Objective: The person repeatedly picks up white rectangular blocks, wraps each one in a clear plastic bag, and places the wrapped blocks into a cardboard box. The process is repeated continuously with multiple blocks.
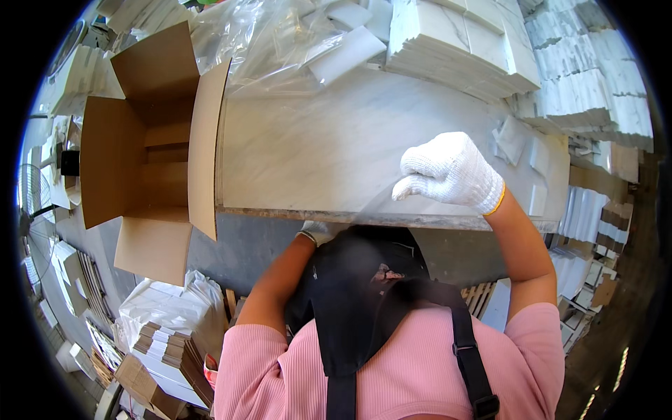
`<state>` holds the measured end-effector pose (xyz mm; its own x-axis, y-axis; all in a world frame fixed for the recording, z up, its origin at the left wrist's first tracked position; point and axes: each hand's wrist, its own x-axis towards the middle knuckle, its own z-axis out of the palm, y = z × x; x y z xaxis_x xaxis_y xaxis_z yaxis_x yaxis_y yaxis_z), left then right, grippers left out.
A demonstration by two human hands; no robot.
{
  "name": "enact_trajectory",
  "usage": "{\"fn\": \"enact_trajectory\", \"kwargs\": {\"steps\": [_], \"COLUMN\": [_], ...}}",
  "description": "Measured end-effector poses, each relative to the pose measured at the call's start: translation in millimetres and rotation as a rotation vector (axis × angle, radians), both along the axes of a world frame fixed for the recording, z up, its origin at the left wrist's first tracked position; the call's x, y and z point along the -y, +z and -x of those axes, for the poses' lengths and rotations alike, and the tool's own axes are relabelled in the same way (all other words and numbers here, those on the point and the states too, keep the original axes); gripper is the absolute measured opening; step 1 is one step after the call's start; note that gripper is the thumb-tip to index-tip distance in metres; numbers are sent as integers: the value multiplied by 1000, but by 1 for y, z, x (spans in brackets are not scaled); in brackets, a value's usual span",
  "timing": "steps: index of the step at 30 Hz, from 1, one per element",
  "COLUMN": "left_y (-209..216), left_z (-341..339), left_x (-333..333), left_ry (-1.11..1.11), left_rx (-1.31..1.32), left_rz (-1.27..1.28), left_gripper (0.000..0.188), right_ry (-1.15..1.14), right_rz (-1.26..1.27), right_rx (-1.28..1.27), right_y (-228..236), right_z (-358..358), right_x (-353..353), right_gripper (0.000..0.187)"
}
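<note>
Clear plastic film (378,203) pinched by gloved right hand (451,171); left hand (316,231) mostly hidden, grip unclear.

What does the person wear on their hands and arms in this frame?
Both hands wear white knitted work gloves; the right hand shows a thin yellow band at the glove cuff, while the left hand is mostly hidden. The forearms are bare, with short pink ribbed sleeves at the shoulders.

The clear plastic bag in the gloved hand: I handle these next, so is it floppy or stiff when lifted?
Probably floppy: the clear plastic bag hangs in a thin, see-through sheet from the right hand. Likely very light. Possibly slippery, though the knit glove should help.
</note>
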<state>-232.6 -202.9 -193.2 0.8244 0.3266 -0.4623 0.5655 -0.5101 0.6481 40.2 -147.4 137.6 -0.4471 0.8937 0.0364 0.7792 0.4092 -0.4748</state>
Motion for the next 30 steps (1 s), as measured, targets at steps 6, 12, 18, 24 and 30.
{"fn": "enact_trajectory", "kwargs": {"steps": [6,12,18,24,30], "left_y": [-17,-27,203,197,162], "left_z": [3,37,40,-59,13], "left_x": [-10,15,-8,-33,16], "left_ry": [108,383,1095,774,934], "left_rx": [74,99,112,283,234], "left_rz": [-75,-302,276,16,-213], "left_gripper": [56,57,39,86,17], "right_ry": [-6,8,47,136,69], "right_rz": [71,179,317,353,365], "right_rx": [-7,-47,-83,-165,-223], "right_y": [-15,-23,-45,-46,-49], "right_z": [11,5,-10,0,-14], "right_x": [-23,-52,-75,-83,-85], "right_gripper": [40,41,44,37,36]}}
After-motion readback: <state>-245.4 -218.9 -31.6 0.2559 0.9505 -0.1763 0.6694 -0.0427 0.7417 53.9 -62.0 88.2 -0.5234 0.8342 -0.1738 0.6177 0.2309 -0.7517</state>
